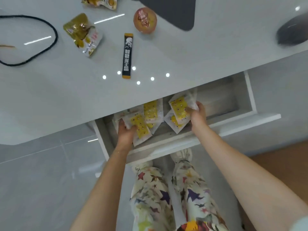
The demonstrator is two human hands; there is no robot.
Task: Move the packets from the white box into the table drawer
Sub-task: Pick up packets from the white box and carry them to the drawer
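The table drawer [183, 139] stands pulled out below the white tabletop. Several yellow-and-white packets lie inside it. My left hand [125, 130] grips one packet [140, 129] at the drawer's left end. My right hand [197, 114] holds another packet [179, 107] over the drawer's middle, above a packet [173, 121] lying flat. One more packet [150, 111] lies between my hands. The white box is not in view.
On the tabletop lie a black stick sachet [127, 55], a yellow-green snack bag [83, 35], another bag [100, 1] at the top edge, a round pink ball [145, 20] and a black cord loop [41, 52]. A dark object [293, 33] sits far right. My legs [166, 197] stand under the drawer.
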